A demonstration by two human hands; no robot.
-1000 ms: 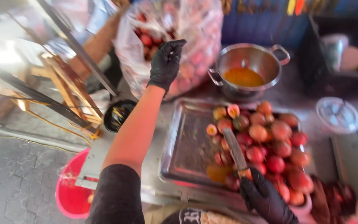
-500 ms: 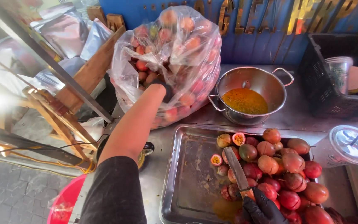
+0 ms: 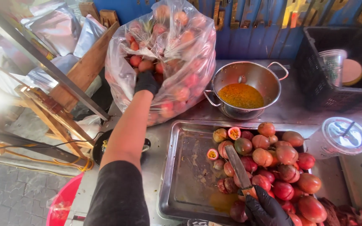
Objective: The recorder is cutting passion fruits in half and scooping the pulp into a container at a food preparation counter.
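My left hand [image 3: 146,82], in a black glove, reaches into the mouth of a big clear plastic bag [image 3: 180,50] full of red and orange passion fruits; whether it grips a fruit is hidden. My right hand [image 3: 265,209], also gloved in black, holds a knife [image 3: 239,169] by its handle, blade pointing away over a steel tray [image 3: 185,167]. The tray carries a heap of passion fruits [image 3: 281,167], some cut open.
A steel pot [image 3: 248,86] with orange pulp stands behind the tray. A lidded clear plastic cup [image 3: 340,138] sits at the right, a black crate [image 3: 336,71] behind it. A red bucket [image 3: 61,205] is low left, wooden frames and foil bags farther left.
My left hand has gone from the outside top of the bag down into its opening. My view has tipped up. The right hand keeps the knife over the tray.
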